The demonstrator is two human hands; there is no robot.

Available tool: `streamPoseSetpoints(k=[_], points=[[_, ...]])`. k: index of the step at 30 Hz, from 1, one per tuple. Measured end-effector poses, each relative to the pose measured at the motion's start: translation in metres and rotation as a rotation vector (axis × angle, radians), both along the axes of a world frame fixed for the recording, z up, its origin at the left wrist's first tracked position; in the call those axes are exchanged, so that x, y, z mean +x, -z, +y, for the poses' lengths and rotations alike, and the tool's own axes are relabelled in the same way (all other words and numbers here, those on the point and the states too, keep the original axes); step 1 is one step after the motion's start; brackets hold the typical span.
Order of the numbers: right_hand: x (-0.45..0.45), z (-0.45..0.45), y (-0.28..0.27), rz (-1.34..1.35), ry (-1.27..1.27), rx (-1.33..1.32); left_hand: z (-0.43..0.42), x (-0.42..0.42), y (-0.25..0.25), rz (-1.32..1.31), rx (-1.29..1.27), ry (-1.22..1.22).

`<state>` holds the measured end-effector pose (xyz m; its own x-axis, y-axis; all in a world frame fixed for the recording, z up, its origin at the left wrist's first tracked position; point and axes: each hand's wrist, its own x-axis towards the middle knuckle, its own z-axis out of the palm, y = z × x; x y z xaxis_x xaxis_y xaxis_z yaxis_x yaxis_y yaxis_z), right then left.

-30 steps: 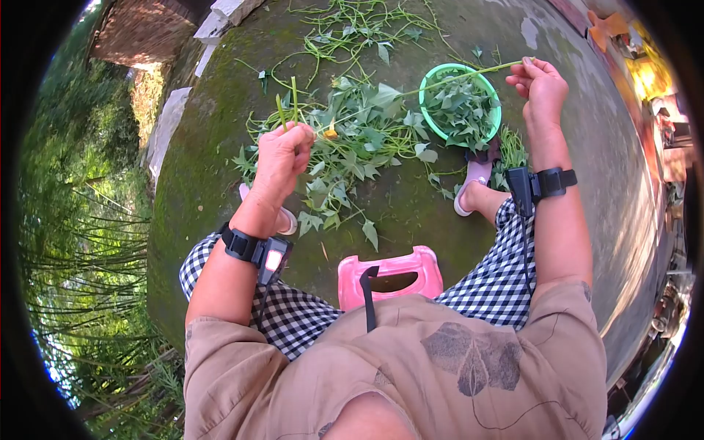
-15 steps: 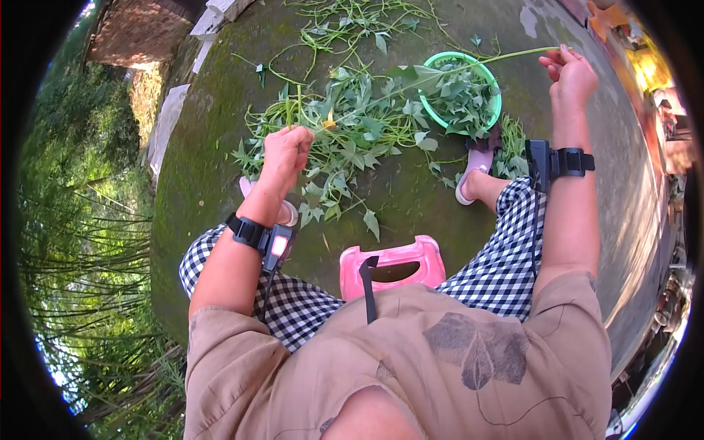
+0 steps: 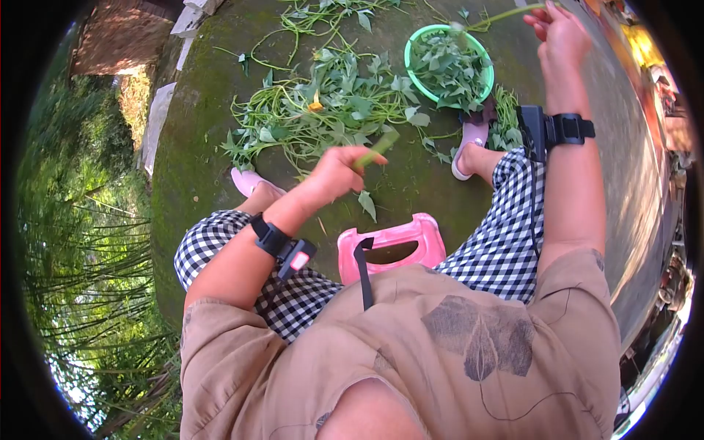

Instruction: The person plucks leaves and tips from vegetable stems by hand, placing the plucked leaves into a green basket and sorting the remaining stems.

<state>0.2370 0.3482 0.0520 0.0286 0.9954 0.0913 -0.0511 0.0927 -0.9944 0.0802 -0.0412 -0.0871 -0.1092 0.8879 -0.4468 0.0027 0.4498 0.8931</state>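
Note:
My left hand (image 3: 339,173) is closed around a green leafy stem (image 3: 379,149), held above the near edge of a pile of leafy green vines (image 3: 345,95) on the ground. High on the right, my right hand (image 3: 565,35) pinches the end of a long thin green stalk (image 3: 506,14). That stalk runs leftward over the far side of a round light-green basket (image 3: 489,82). Cut leaves (image 3: 451,70) fill the basket. A yellow leaf (image 3: 315,105) shows among the vines.
Between my knees is a pink plastic stool (image 3: 348,257). A small heap of green stems (image 3: 506,117) lies beside my right shoe (image 3: 469,147). More vines (image 3: 323,18) spread over the mossy ground at the back. Pale stone blocks (image 3: 158,125) edge the left side.
My left hand has moved right and toward me, with its stem now apart from the stalk in my right hand. My right hand has risen slightly. The view has shifted a little.

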Motion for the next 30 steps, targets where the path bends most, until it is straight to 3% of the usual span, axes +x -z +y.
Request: streamPoseSetpoints(k=[2,4,7,12,15,18,22,25,30], points=[[-0.007,-0.012,-0.007,-0.010,-0.040,0.002,-0.003,0.023,0.004,0.195,0.064,0.273],[-0.020,-0.026,-0.015,0.008,-0.097,0.009,0.001,0.030,-0.014,0.566,0.034,0.535],[-0.034,-0.035,-0.017,0.007,-0.166,0.007,0.012,0.024,-0.018,0.647,-0.217,0.622],[-0.043,-0.050,-0.020,0.011,-0.261,-0.009,0.020,0.016,-0.016,0.579,-0.264,0.523],[-0.045,-0.055,-0.020,-0.034,-0.336,-0.018,0.019,0.014,-0.014,0.589,-0.084,0.430],[-0.045,-0.061,-0.019,-0.103,-0.458,-0.060,0.024,0.000,0.002,0.412,-0.100,0.141],[-0.051,-0.073,-0.020,-0.201,-0.621,-0.140,0.046,-0.023,-0.036,-0.039,-0.164,-0.282],[-0.057,-0.081,-0.015,-0.250,-0.815,-0.209,0.060,-0.039,-0.072,0.011,-0.224,-0.349],[-0.073,-0.106,-0.004,-0.264,-1.096,-0.264,0.073,-0.051,-0.086,-0.009,0.029,-0.436]])
